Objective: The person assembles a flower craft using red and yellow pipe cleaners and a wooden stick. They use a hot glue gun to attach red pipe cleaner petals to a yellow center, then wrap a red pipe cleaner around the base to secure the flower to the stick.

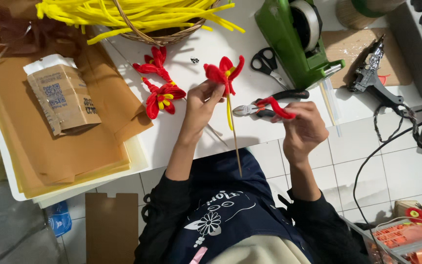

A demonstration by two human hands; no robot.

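Left hand: the left hand (202, 100) pinches a half-made red flower (224, 72) at its base, the thin stick (235, 142) hanging down to centre frame so the petals stay reachable.
Right hand: the right hand (303, 124) is closed around a loose red petal (280, 108), right of centre.
Pose: both forearms are raised, wrists bent inward.
Table: pliers (264, 105) lie just behind.

At the frame's centre, a red pipe-cleaner flower (224, 72) shows a yellow heart on a pale wooden stick (235, 142). Two more red-and-yellow flowers (159, 88) lie upper left of it on the white table (211, 46). Bright yellow pipe cleaners (137, 12) fill the basket (162, 36) at top. The tape dispenser (294, 44) is green; the scissors (268, 62) black.
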